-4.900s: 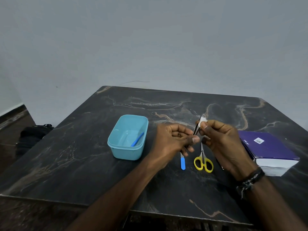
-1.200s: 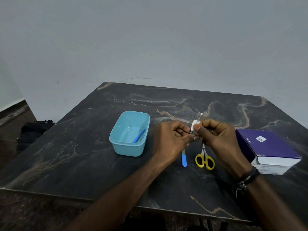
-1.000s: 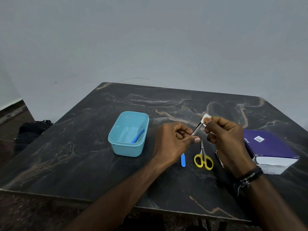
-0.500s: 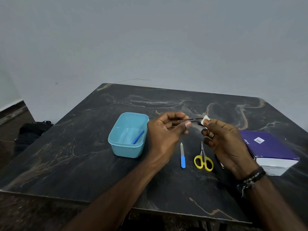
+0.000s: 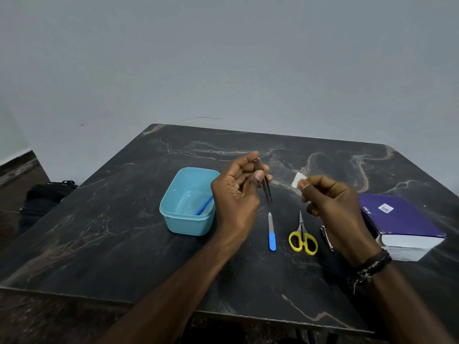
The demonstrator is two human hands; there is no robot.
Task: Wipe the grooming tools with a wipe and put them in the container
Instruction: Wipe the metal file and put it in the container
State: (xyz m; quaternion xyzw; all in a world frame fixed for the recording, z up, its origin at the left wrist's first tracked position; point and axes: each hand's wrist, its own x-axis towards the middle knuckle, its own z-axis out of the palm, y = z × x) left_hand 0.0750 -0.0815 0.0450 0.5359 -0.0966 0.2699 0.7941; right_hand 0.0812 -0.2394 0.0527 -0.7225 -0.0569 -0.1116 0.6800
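The right hand (image 5: 332,204), its grip pinching the wipe (image 5: 297,180), has just pulled off toward three o'clock from the tweezers (image 5: 265,186) pinched in the left hand (image 5: 238,192), so they look wiped, with the container (image 5: 183,220) at nine o'clock probably next.

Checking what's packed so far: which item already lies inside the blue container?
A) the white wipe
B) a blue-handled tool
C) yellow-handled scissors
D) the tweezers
B: a blue-handled tool leans inside the blue container; the scissors lie on the table, and the hands hold the tweezers and wipe.
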